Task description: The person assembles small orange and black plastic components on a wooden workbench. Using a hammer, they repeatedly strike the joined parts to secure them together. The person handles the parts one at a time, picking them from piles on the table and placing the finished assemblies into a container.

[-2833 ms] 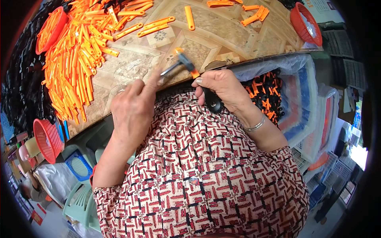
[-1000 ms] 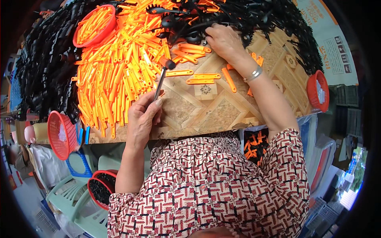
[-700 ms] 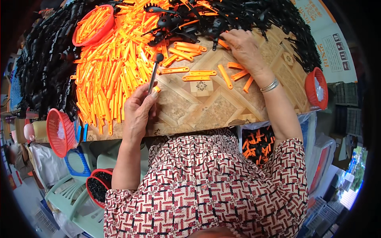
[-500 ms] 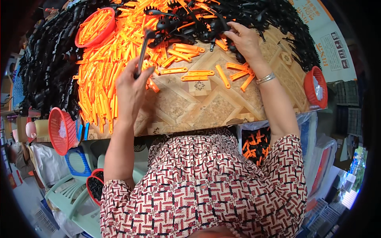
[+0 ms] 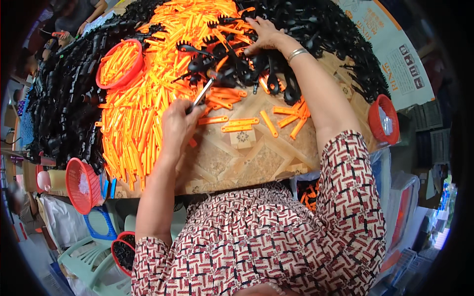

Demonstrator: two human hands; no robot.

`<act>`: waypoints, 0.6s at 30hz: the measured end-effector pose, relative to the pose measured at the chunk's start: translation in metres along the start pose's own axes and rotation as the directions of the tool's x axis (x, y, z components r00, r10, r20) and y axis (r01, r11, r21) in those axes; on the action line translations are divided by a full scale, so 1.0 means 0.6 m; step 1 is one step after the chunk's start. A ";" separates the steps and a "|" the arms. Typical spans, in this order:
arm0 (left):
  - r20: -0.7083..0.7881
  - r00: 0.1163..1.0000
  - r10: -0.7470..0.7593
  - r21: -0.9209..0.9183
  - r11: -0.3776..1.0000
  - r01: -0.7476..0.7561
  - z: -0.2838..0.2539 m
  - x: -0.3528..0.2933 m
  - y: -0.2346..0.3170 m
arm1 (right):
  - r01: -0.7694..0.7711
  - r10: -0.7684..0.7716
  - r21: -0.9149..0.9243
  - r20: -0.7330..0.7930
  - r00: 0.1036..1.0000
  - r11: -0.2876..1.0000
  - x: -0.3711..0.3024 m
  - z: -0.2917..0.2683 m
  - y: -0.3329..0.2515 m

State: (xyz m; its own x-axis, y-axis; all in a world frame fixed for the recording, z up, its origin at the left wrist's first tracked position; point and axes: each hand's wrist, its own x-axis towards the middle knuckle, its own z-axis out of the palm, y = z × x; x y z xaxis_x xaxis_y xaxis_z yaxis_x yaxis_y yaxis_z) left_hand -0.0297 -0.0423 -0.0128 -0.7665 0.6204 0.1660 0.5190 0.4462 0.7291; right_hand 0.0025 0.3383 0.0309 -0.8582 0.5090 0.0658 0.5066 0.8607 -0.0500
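My left hand (image 5: 178, 127) is closed round the dark grip of a small hammer (image 5: 201, 92), its shiny shaft slanting up and away over the table. The hammer's head is small and blurred against black utensils. My right hand (image 5: 266, 37) reaches far over the pile, thumb and fingers apart, beside black kitchen utensils (image 5: 242, 71) such as spoons and slotted heads. I see nothing held in it. Loose orange handles (image 5: 240, 123) lie on the patterned tabletop (image 5: 247, 158) between my arms, with a small cluster of orange handles (image 5: 294, 116) near my right forearm.
A big heap of orange handles (image 5: 136, 133) covers the left of the table, with a red basket (image 5: 139, 69) of them. Black pieces (image 5: 64, 113) bank up at far left. Red baskets (image 5: 81, 190) hang at both near corners. Another person's arm (image 5: 94, 15) shows at upper left.
My right hand has moved farther away and left, over the utensil pile. My left hand has tipped the hammer over toward the right. The table sits lower in view.
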 end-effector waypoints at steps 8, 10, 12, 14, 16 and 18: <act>-0.021 0.999 0.040 -0.046 0.998 -0.041 -0.003 -0.027 0.021 | 0.144 -0.138 -0.055 0.102 0.985 0.988 0.059 -0.017 0.031; -0.027 0.999 0.032 -0.068 0.997 -0.034 -0.003 -0.035 0.018 | 0.165 -0.163 -0.122 0.021 0.986 0.979 0.023 -0.034 0.003; -0.015 0.998 0.057 -0.023 0.998 -0.057 -0.006 -0.038 0.032 | 0.127 -0.133 -0.166 -0.031 0.991 0.978 0.002 -0.034 -0.006; -0.016 0.997 0.075 -0.026 0.997 -0.076 -0.001 -0.039 0.037 | 0.150 -0.182 -0.204 -0.149 0.972 0.967 -0.003 -0.025 0.003; -0.007 0.997 0.072 -0.020 0.997 -0.073 -0.001 -0.045 0.051 | 0.162 -0.199 -0.207 -0.169 0.965 0.965 -0.010 -0.038 0.004; -0.019 0.994 0.103 -0.021 0.994 -0.103 0.003 -0.048 0.055 | 0.217 -0.264 -0.223 -0.208 0.942 0.950 -0.021 -0.062 0.007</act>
State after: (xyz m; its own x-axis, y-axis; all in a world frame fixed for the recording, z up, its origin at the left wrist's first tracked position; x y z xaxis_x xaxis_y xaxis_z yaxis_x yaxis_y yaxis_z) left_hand 0.0100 -0.0441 0.0055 -0.7159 0.6509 0.2527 0.5876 0.3662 0.7215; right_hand 0.0184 0.3357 0.0668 -0.9251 0.2542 0.2821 0.3133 0.9307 0.1889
